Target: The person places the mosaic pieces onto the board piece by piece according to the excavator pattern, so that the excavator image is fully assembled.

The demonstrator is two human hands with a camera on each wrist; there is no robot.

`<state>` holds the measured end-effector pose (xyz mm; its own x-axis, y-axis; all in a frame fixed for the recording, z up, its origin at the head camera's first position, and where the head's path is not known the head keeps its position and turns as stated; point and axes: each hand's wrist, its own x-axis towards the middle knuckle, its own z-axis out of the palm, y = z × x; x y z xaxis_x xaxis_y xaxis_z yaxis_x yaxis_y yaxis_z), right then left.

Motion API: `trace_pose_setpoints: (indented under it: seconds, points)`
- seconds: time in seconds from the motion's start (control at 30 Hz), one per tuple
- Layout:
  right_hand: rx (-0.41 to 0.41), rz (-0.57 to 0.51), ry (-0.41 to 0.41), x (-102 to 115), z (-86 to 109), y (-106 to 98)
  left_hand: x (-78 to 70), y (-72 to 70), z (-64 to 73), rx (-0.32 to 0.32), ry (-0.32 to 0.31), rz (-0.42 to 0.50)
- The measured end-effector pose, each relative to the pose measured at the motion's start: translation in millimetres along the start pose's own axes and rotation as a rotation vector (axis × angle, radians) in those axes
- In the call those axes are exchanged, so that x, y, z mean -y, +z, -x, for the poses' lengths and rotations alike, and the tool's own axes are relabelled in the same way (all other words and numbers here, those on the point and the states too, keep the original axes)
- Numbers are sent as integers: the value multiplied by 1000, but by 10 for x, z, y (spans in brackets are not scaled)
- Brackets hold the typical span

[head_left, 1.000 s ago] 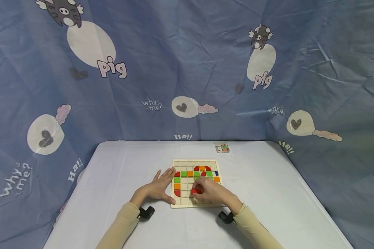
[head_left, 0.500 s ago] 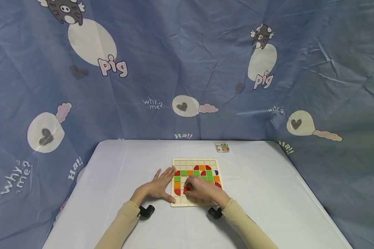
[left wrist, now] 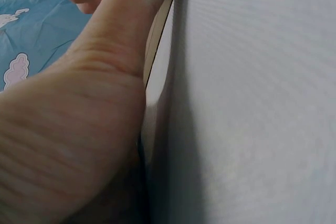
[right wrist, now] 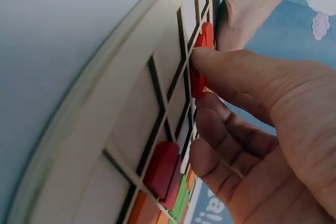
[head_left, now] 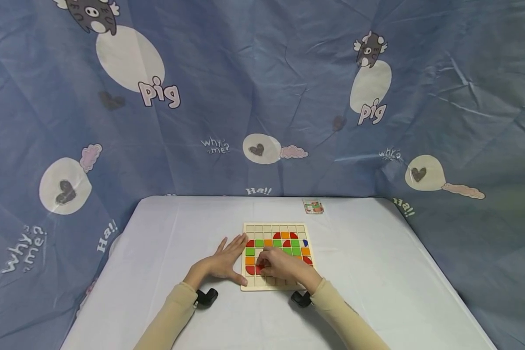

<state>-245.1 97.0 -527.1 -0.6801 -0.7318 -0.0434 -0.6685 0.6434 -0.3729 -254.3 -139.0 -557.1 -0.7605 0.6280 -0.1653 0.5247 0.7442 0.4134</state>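
A pale wooden grid board [head_left: 274, 288] lies on the table, with red, orange, green and blue tiles set in several of its squares. My left hand [head_left: 223, 262] lies spread along the board's left edge, thumb by the near corner. Over the lower left squares, my right hand [head_left: 282, 265] pinches a red tile [right wrist: 197, 80], down at the board beside another red tile [head_left: 250, 270]. In the right wrist view the thumb presses on the tile's near side; the fingertips behind it are partly hidden. Some middle squares are covered by the right hand.
A small printed pattern card [head_left: 313, 206] lies near the table's far edge, beyond the board. White cloth covers the table [head_left: 376, 272]. A blue patterned curtain [head_left: 315, 97] hangs behind and around it.
My right hand has moved left across the board with the red tile, then lowered it next to the red tile in the left column. My left hand has stayed in place.
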Motion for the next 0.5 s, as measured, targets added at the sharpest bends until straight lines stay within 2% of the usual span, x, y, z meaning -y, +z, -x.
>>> trace_pose_setpoints:
  seconds: [0.5]
  points:
    - [-64,-44,3,53,30,80,0,-22,65,-5,-14,7]
